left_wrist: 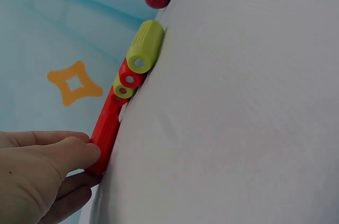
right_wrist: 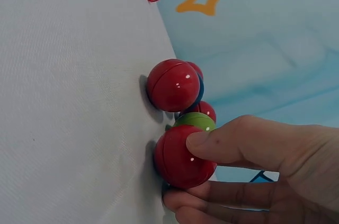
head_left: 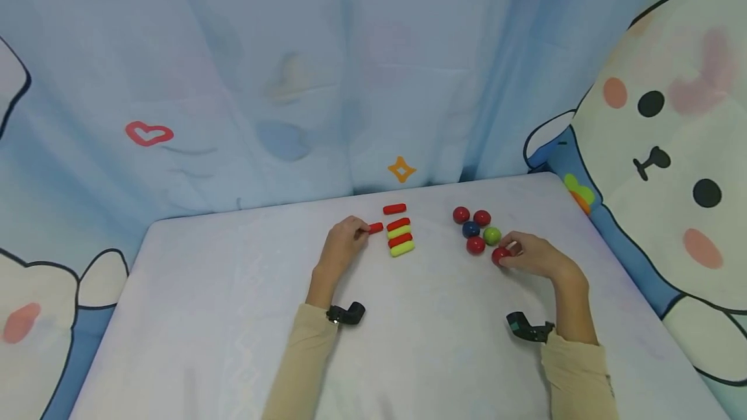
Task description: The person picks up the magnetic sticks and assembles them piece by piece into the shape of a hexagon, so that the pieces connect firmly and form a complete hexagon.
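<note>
My left hand [head_left: 343, 243] pinches a red rod [head_left: 376, 228] between thumb and fingers, just left of a row of rods. In the left wrist view that red rod [left_wrist: 107, 128] has a smooth side, and the nearest yellow-green rod [left_wrist: 145, 46] shows a hole in its end. The row alternates red and yellow-green, with another red rod [head_left: 394, 209] apart at the back. On the right, my right hand [head_left: 539, 256] holds a red ball [right_wrist: 183, 158] by thumb and fingers at the table surface. Beside it lie a green ball [head_left: 492, 235], a blue ball [head_left: 471, 229] and several red balls [head_left: 475, 245].
A white cloth covers the table [head_left: 233, 316]. Behind its far edge hangs a light blue curtain [head_left: 262, 83] with printed hearts and a star. Each wrist wears a black camera, one on the left [head_left: 346, 314] and one on the right [head_left: 528, 327].
</note>
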